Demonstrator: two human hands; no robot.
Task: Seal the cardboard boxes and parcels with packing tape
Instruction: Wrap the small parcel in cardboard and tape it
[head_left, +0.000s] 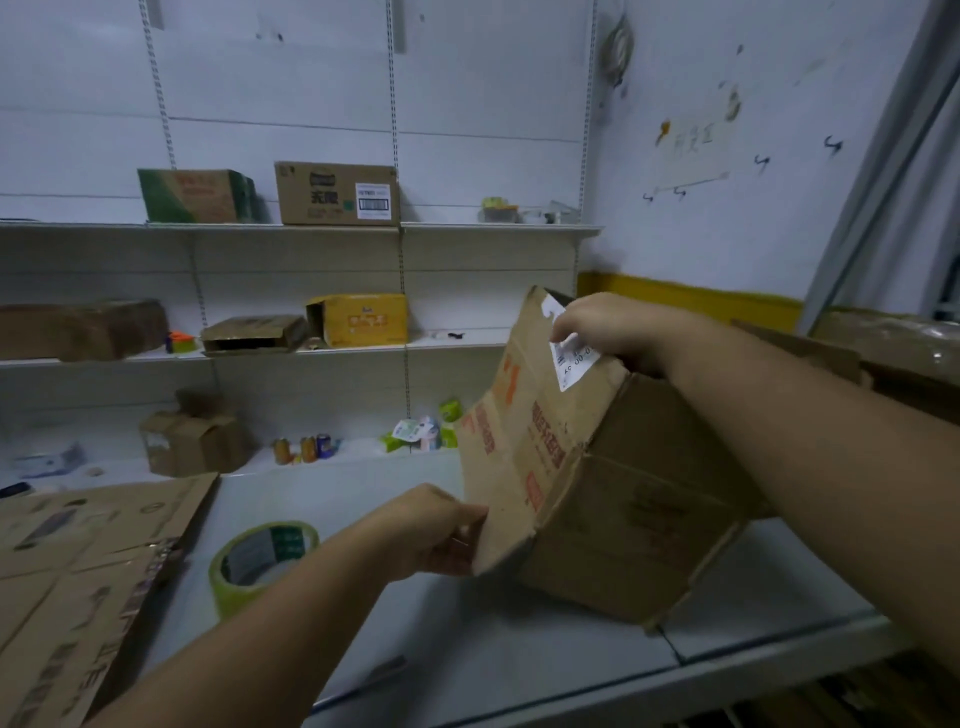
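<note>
1. Left hand (431, 530) pinches the lower edge of the box (639, 519) flap.
2. Tape (260, 561) rests on the worktop (467, 649), left of that hand.
3. The box is tilted over the worktop, and the right hand (608, 327) grips the flap's top edge.

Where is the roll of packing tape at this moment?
In the head view the tape roll sits lower left on the white table, between the flattened cardboard and the left hand gripping the cardboard box.
</note>
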